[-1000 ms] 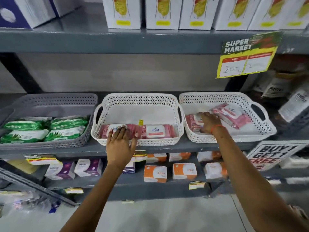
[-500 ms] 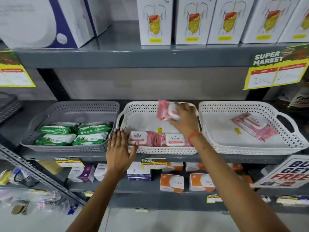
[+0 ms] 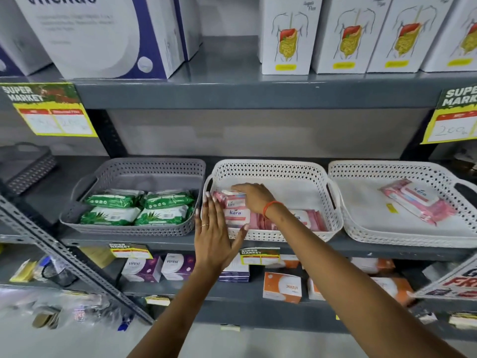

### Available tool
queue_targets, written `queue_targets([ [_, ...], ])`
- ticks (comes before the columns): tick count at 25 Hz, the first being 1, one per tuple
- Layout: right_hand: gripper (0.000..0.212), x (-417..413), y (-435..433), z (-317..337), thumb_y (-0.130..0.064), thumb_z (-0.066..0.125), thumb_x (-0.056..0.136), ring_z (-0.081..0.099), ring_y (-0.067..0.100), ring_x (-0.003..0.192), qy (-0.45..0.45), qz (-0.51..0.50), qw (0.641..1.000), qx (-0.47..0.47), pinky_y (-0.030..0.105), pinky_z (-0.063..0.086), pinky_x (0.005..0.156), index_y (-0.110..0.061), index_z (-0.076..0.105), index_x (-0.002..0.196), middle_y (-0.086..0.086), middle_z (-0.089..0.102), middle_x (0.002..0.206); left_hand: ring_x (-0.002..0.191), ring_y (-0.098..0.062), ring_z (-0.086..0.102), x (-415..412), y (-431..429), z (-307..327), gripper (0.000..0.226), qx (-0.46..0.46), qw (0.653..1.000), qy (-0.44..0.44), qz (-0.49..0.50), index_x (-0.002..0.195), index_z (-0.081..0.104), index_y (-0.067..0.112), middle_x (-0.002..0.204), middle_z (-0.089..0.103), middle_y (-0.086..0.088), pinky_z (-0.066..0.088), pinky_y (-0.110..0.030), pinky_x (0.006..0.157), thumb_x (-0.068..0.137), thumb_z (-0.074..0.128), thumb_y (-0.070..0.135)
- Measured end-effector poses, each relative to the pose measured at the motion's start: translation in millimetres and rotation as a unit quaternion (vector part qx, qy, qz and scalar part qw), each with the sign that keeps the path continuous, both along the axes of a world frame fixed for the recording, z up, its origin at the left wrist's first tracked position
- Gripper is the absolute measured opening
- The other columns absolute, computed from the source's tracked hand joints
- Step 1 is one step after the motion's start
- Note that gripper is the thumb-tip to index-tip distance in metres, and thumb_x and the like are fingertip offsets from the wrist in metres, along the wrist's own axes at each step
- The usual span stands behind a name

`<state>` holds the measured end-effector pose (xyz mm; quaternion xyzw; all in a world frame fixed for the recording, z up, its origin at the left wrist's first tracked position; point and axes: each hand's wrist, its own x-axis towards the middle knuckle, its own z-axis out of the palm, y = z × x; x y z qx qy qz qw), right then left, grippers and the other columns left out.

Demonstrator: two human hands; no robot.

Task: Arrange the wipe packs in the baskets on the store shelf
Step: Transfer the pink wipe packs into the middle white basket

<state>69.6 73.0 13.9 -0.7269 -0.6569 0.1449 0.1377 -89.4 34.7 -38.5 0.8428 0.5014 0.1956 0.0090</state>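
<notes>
Head view: I see my right hand [image 3: 254, 197] curled over a pink "kara" wipe pack [image 3: 233, 200] at the left end of the middle white perforated plastic basket [image 3: 271, 167], fingers closed on it. That pack sits on top of another pink "kara" pack [image 3: 236, 215] in the near row. My left hand [image 3: 215, 236] is flat and open, fingers together, pressed against the basket's near left corner, holding nothing. To the right, a second white perforated basket [image 3: 402, 237] holds two stacked pink "kara" packs [image 3: 418, 200]. To the left, a grey perforated basket [image 3: 129, 229] holds four green wipe packs [image 3: 138, 206]. Yellow "SUPER MARKET" price tags [image 3: 50, 109] hang from the grey metal shelf [image 3: 258, 95] above. Lower down I read "virest" on purple boxes [image 3: 160, 267].
</notes>
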Motion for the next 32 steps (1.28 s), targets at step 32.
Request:
queue_targets([
  [32,0.074,266,-149,-19,-0.035,0.069,0.083,0.042,0.041,0.127,-0.009,-0.484,0.871,0.085,0.050,0.042,0.101,0.006,0.036,0.135,0.026,0.044,0.137,0.141,-0.025,0.025,123,-54,2,0.076,-0.001,0.992,0.036,-0.124,0.144,0.029,0.010,0.150,0.035,-0.011,0.011,-0.045,0.119,0.089,0.005,0.058],
])
